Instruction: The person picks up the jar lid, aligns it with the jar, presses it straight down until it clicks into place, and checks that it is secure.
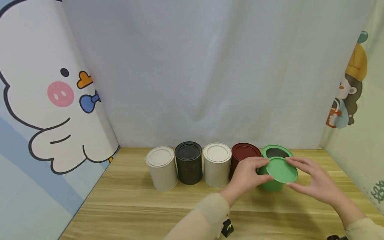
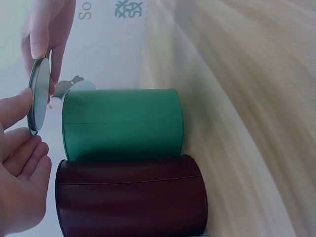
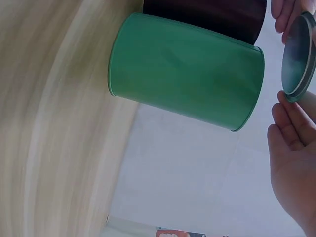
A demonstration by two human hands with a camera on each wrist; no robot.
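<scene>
A round green lid (image 1: 282,170) is pinched at its left edge by my left hand (image 1: 248,173) and at its right edge by my right hand (image 1: 315,180). It is held tilted, above and in front of the green can (image 1: 271,186), whose dark open top (image 1: 275,152) shows behind it. In the left wrist view the lid (image 2: 39,96) stands apart from the can's rim, its pale underside facing the green can (image 2: 123,123). The right wrist view shows the same gap between lid (image 3: 297,57) and can (image 3: 187,71).
Left of the green can stands a dark red can (image 1: 246,151), partly behind my left hand. Further left in the row are a white can (image 1: 217,170), a black can (image 1: 189,166) and another white can (image 1: 163,171), all lidded. A grey-white curtain (image 1: 192,73) hangs behind the wooden table (image 1: 135,213).
</scene>
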